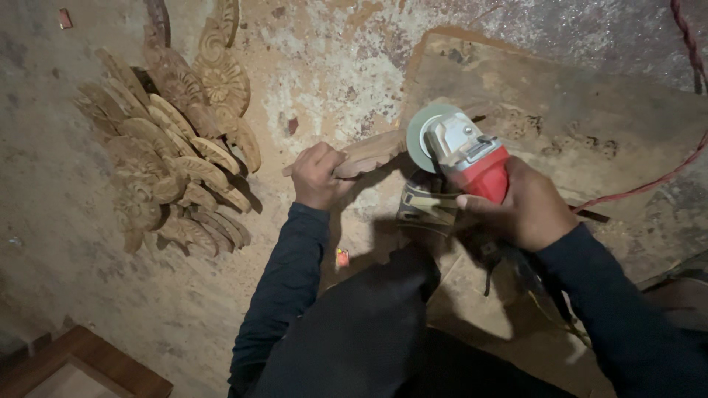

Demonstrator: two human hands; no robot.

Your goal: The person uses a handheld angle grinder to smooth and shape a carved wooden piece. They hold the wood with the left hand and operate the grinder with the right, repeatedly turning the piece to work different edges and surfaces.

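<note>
small orange-red packet (341, 258) on dusty floor (88, 295)

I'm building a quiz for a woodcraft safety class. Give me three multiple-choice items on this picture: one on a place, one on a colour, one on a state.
1. Where does the pile of carved wooden pieces lie?
A. On the floor to the left of the person's arms
B. On the wooden board at the right
C. In the person's lap

2. What colour is the body of the angle grinder?
A. Blue
B. Red
C. Yellow

3. How is the carved wooden piece at the disc held?
A. It lies loose, untouched
B. It is clamped in a vice
C. The left hand grips it

Answers:
1 A: the pile sits on the dusty floor, left of the left hand.
2 B: the casing in the right hand is red.
3 C: the left hand's fingers close around the piece.
</note>
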